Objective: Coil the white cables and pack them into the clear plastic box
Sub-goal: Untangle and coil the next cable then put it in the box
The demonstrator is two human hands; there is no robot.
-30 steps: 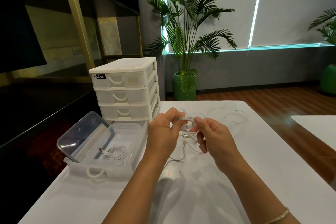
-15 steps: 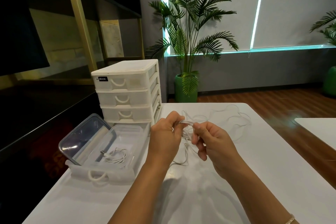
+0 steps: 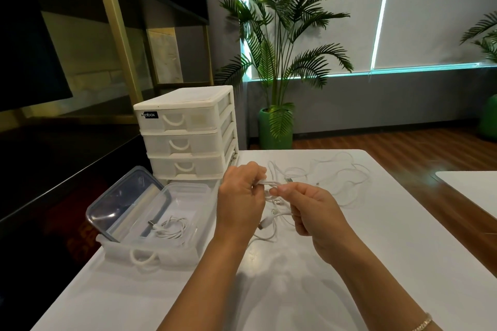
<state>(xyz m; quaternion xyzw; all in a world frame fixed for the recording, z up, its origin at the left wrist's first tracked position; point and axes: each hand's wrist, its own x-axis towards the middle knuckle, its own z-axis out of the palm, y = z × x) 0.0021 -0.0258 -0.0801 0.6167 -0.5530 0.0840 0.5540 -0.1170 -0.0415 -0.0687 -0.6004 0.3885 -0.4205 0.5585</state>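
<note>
**A:** Any writing you can read?

**B:** I see one black label on the top drawer of the white drawer unit (image 3: 185, 131); it ends in "box", and the first letters are too blurred for me.

**A:** Edges and room?

**B:** The white table (image 3: 349, 263) runs out close on the right, with wood floor beyond it. The near middle of the tabletop is bare. The clear plastic box (image 3: 150, 247) sits at the left edge, in front of the drawer unit, its lid (image 3: 126, 196) propped open on the left, one coiled cable (image 3: 172, 227) inside.

**A:** Hands?

**B:** My left hand (image 3: 242, 204) and right hand (image 3: 314, 212) both pinch a white cable (image 3: 271, 183) between fingertips, over the table. More loose cables (image 3: 341, 177) sprawl on the far right.
</note>
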